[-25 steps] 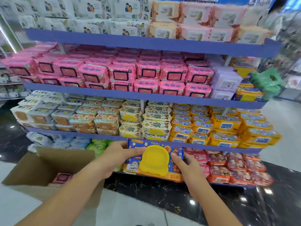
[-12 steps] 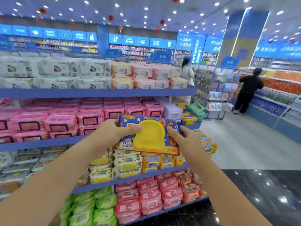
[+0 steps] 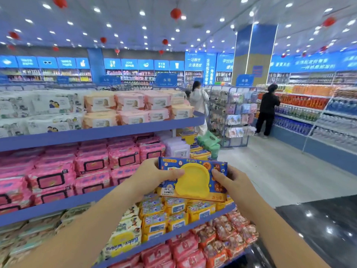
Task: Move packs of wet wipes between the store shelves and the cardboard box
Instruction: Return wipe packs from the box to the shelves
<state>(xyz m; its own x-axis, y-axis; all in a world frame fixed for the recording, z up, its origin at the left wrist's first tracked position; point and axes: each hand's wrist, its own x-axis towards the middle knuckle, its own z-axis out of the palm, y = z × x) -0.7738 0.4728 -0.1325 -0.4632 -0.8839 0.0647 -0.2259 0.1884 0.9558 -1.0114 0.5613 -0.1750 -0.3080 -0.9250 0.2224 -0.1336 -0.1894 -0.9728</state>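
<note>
Both my grips hold one blue pack of wet wipes in the air, in front of the store shelves.

My left grip (image 3: 152, 176) clasps the left end of the pack (image 3: 218, 169), with the thumb laid across the front beside the yellow lid (image 3: 193, 180). My right grip (image 3: 234, 182) pinches the right end, thumb on the front and fingers behind. The pack faces me with its print upside down and a price sticker (image 3: 169, 191) at its near left corner. It hangs near me at the right end of the shelves (image 3: 96, 132), just above the row of yellow packs (image 3: 173, 209) and level with the pink packs (image 3: 92, 165) to the left. Red packs (image 3: 193, 250) fill the lowest row I can see, and peach packs (image 3: 100, 102) sit on the top one. Far right, across the pale floor (image 3: 280, 171), a person in white (image 3: 199, 99) and a person in black (image 3: 267, 109) stand by other racks.
</note>
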